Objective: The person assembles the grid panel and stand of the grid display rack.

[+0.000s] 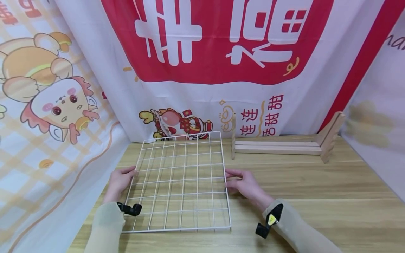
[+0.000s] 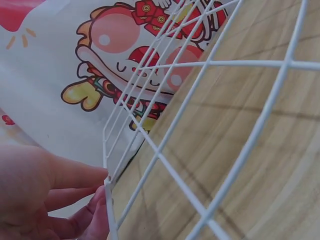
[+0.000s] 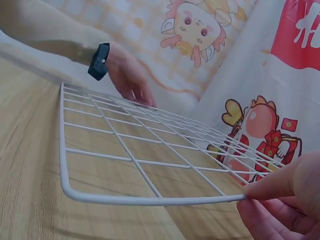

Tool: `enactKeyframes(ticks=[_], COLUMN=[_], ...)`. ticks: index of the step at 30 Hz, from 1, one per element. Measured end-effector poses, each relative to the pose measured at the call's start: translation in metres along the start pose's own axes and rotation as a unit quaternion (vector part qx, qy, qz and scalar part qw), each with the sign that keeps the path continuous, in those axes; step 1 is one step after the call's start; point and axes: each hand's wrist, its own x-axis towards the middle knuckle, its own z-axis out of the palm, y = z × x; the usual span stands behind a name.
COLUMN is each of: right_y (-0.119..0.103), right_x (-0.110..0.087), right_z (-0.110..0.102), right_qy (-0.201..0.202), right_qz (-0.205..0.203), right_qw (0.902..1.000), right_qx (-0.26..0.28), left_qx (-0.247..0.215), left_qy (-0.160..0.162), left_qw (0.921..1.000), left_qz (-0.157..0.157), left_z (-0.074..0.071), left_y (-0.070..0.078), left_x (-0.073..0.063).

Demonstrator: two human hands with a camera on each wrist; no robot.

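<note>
A white wire grid panel (image 1: 182, 180) is held above the wooden table between both hands, its far edge raised toward the back cloth. My left hand (image 1: 120, 180) pinches the left edge wire, with the thumb and fingertips meeting on it in the left wrist view. On the opposite side, my right hand (image 1: 245, 182) pinches the right edge wire near its middle. The right wrist view shows the grid (image 3: 131, 160) nearly edge-on, with its rounded near corner over the table and shadows of the wires below.
A wooden rack (image 1: 278, 149) with two upright ends and a slatted bar stands at the back right of the table (image 1: 303, 189). Printed cloths hang behind, a red and white one (image 1: 202, 95) at the back and a checked one (image 1: 63, 158) at the left.
</note>
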Motion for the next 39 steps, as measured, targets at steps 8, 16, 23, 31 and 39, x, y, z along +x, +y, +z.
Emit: enactKeyframes(ticks=[8,16,23,31,39], right_y=[-0.009,-0.020,-0.029,-0.034,-0.039], right_x=[0.000,0.000,0.002,0.004,0.003], right_z=[0.000,-0.004,-0.008,-0.015,-0.021], right_qy=[0.003,0.015,0.035,0.049,0.059], right_qz=[-0.007,-0.011,-0.017,-0.031,-0.049], right_qw=[0.9999,0.9993,0.9988,0.9980,0.9967], right_qx=[0.009,0.032,0.028,0.026,0.025], left_qx=[0.008,0.009,-0.017,-0.076,-0.148], left_qy=[0.029,0.084,0.120,0.171,0.190], left_qw=[0.9994,0.9950,0.9899,0.9789,0.9675], left_qz=[0.013,0.053,0.073,0.082,0.077], left_z=[-0.004,-0.008,-0.010,-0.010,-0.006], left_y=[0.011,0.030,0.048,0.065,0.076], left_x=[-0.004,-0.008,-0.011,-0.011,-0.012])
